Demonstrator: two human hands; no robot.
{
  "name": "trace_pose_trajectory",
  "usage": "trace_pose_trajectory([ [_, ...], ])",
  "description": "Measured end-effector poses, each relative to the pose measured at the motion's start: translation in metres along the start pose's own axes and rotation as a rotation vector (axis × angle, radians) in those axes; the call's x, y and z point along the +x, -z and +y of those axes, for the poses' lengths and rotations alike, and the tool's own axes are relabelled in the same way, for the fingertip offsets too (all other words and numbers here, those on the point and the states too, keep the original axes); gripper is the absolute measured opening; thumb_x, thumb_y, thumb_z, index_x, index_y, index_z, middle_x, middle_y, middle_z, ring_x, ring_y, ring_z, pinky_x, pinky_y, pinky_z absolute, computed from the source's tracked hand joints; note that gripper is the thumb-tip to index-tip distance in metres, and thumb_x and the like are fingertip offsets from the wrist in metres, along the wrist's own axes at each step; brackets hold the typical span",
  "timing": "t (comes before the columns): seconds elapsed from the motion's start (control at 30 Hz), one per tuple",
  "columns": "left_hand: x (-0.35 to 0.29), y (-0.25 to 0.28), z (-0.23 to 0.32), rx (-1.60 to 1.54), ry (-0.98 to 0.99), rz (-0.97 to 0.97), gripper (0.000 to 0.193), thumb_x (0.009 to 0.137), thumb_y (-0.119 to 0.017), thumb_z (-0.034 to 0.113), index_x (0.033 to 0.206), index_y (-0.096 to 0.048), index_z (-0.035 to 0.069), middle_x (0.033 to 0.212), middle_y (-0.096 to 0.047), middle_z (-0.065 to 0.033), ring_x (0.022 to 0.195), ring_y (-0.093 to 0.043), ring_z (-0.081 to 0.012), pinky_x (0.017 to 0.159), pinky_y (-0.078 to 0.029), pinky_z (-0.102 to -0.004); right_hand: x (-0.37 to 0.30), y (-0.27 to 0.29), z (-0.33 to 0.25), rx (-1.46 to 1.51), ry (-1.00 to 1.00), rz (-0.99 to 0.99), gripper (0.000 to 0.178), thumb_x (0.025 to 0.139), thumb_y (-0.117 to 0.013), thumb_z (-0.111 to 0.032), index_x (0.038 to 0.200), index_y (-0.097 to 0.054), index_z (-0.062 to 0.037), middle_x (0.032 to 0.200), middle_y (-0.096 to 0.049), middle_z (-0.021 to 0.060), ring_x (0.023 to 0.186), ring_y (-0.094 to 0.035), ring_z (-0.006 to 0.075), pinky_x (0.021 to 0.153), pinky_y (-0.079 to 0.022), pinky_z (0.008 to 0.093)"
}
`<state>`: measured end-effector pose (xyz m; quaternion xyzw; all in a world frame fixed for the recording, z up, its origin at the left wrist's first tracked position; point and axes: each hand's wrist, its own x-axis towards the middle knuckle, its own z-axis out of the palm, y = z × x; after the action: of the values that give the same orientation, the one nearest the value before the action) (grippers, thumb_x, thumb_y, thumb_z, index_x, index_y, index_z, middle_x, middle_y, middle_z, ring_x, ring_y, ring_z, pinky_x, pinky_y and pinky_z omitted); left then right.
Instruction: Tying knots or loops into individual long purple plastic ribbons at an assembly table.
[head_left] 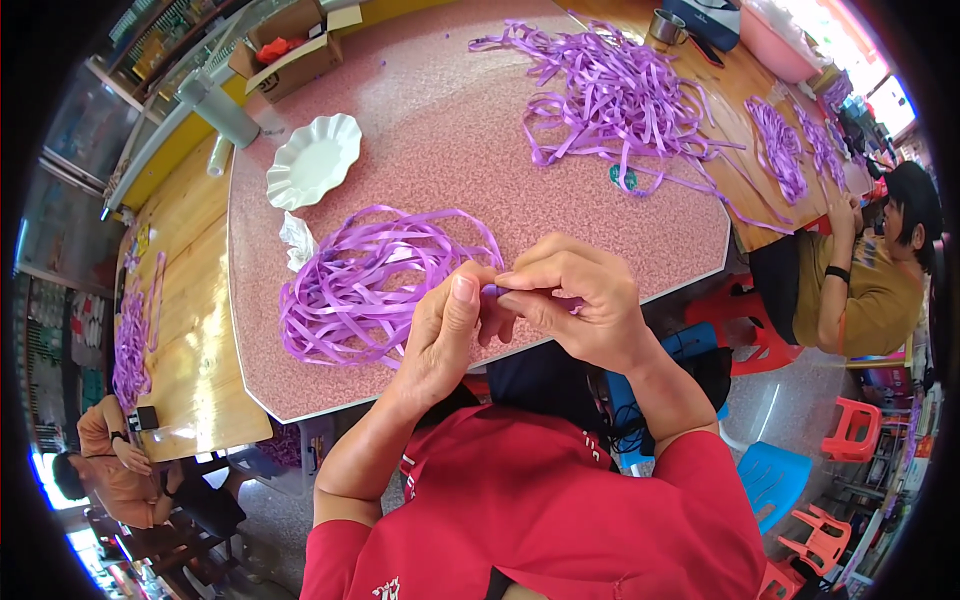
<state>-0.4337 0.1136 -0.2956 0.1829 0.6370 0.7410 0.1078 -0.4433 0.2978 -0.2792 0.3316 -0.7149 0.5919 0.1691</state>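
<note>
At the front edge of the pink speckled table [460,140], my two hands meet in front of me. My left hand [446,322] pinches a purple ribbon between thumb and fingers. Close against it, my right hand [590,300] grips the same ribbon, and a short purple piece shows between the fingertips. The exact spot they work on is mostly hidden by the fingers. From my left hand the ribbon runs to a loose looped heap of purple ribbon [340,290] just left of it. A larger tangled pile of purple ribbon [620,100] lies at the far right.
A white scalloped dish [313,160], crumpled tissue [298,240], a grey-green bottle [218,110] and a cardboard box [295,50] stand on the left. A metal mug [667,27] is at the back right. Other people sit at both sides with purple ribbons. Stools [853,430] stand at right.
</note>
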Motion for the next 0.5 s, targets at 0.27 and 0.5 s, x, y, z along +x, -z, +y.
trace_pose_trajectory([
  [0.27,0.0,-0.005,-0.005,0.086,-0.143,-0.032,0.04,0.106,-0.041,0.037,0.098,-0.056,0.001,0.071,-0.052,-0.0051,0.062,-0.05,-0.0128,0.056,-0.04,-0.0286,-0.002,0.005,-0.01,0.042,-0.073,-0.015,0.019,0.078,-0.076,0.006,0.093,-0.068,-0.0009,0.088,-0.067,0.0096,0.074,-0.066,0.0158,0.06,-0.05,0.0265],
  [0.5,0.004,-0.009,-0.024,0.406,-0.673,0.167,0.023,0.101,-0.053,0.019,0.091,-0.058,-0.002,0.07,-0.051,-0.0117,0.055,-0.049,-0.0261,0.049,-0.036,-0.0354,-0.002,0.001,-0.018,-0.096,0.096,0.001,0.02,0.075,-0.077,0.007,0.091,-0.069,-0.0005,0.083,-0.067,0.0104,0.066,-0.062,0.0176,0.055,-0.046,0.0271],
])
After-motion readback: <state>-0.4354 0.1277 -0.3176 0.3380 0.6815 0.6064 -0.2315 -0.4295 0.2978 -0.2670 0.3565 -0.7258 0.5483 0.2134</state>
